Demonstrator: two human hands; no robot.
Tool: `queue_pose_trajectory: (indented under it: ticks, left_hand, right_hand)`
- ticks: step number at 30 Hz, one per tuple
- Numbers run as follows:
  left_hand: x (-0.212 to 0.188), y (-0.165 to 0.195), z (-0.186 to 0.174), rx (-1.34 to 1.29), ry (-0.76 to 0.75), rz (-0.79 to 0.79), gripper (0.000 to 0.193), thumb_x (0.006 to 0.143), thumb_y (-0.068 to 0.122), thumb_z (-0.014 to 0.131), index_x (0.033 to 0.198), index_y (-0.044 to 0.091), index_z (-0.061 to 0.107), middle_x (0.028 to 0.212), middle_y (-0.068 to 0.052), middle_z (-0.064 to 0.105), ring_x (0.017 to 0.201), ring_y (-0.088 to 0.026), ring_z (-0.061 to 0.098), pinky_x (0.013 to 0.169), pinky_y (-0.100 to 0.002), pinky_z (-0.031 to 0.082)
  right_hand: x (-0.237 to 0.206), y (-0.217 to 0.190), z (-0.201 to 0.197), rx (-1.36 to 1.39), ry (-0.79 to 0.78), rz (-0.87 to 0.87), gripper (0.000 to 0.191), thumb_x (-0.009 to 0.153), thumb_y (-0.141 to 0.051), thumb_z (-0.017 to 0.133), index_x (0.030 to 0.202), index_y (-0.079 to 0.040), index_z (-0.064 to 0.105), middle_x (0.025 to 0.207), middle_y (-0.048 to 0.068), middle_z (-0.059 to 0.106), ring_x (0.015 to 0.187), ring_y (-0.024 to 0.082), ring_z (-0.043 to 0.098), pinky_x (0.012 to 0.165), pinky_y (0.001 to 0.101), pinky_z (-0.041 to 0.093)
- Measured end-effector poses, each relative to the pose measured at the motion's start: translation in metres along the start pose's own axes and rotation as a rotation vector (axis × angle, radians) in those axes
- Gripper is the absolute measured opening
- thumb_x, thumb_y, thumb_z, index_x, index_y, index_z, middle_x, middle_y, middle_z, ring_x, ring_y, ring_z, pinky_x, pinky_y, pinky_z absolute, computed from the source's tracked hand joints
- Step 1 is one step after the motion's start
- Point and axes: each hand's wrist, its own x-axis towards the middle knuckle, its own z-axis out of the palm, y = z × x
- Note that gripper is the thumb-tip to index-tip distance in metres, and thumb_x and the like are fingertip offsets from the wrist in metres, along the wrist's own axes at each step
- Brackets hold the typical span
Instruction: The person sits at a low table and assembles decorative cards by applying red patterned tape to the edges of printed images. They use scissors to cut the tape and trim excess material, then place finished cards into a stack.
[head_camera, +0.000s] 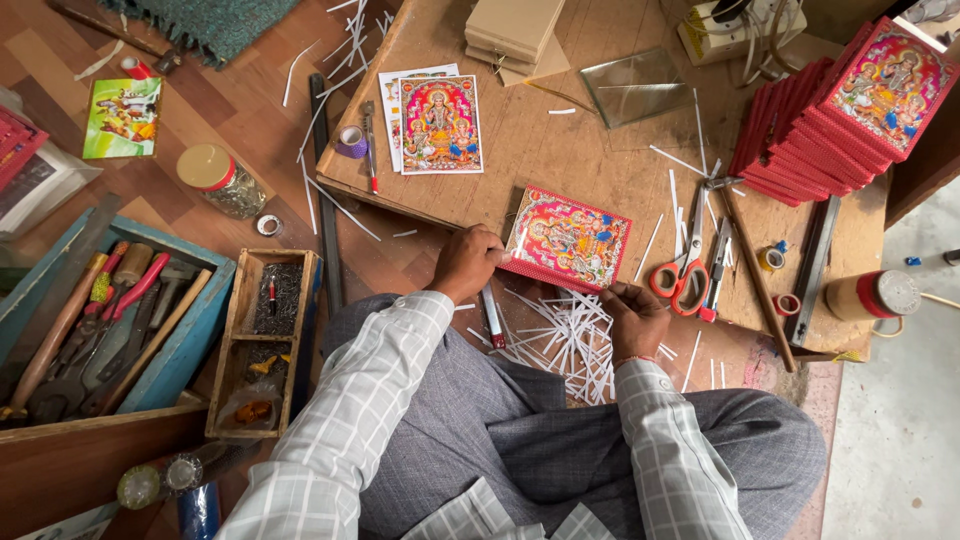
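Note:
A small red-framed colourful picture (568, 240) lies on the low wooden board (560, 130) at its near edge. My left hand (464, 262) grips the frame's left side, fingers closed on it. My right hand (632, 315) pinches the frame's lower right edge, where a thin strip runs along the border. Below the frame, a heap of white paper strips (560, 340) lies over my lap and the board's edge. A red-tipped pen (492, 322) lies just under my left hand.
Red-handled scissors (682, 275) and a stick (755, 275) lie right of the frame. A stack of red framed pictures (840, 110) stands far right. Loose prints (438, 122), tape roll (351, 141), glass pane (632, 88), cardboard stack (512, 30). Tool tray (110, 320) and nail box (265, 340) at left.

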Motion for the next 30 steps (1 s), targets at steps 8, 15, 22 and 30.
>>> queue_pose_trajectory:
  ticks: [8,15,22,30]
  left_hand:
    - [0.0,-0.001,0.0,-0.003,-0.009,0.011,0.015,0.08,0.02,0.081,0.082,0.005,0.077,0.087,-0.012,0.07,0.085,-0.033,0.069,0.074,-0.045,0.052]
    - [0.0,0.003,-0.004,0.003,-0.02,0.025,0.017,0.08,0.021,0.081,0.081,0.004,0.077,0.085,-0.013,0.069,0.085,-0.034,0.068,0.075,-0.046,0.052]
    - [0.006,0.0,-0.008,-0.079,-0.074,-0.009,0.021,0.075,0.023,0.083,0.079,0.003,0.078,0.075,-0.014,0.073,0.067,-0.026,0.072,0.065,-0.038,0.054]
    - [0.004,0.002,-0.004,-0.332,-0.213,-0.231,0.019,0.08,0.018,0.08,0.081,0.0,0.079,0.065,-0.006,0.071,0.054,-0.012,0.063,0.049,-0.031,0.049]
  right_hand:
    - [0.0,-0.003,0.0,0.011,-0.006,0.007,0.014,0.082,0.009,0.077,0.095,0.006,0.072,0.089,0.01,0.074,0.078,0.014,0.07,0.075,0.0276,0.059]
    - [-0.005,-0.019,0.006,0.033,0.006,0.05,0.015,0.082,0.01,0.076,0.096,0.007,0.073,0.088,0.01,0.074,0.078,0.015,0.07,0.074,0.0283,0.06]
    - [-0.002,-0.022,0.011,0.253,0.136,0.286,0.022,0.082,0.006,0.071,0.103,0.006,0.071,0.089,0.011,0.074,0.076,0.017,0.071,0.07,0.0279,0.059]
    - [-0.008,-0.008,0.042,0.476,0.335,0.185,0.029,0.086,0.003,0.076,0.112,0.008,0.065,0.094,0.011,0.072,0.074,0.017,0.065,0.067,0.0276,0.053]
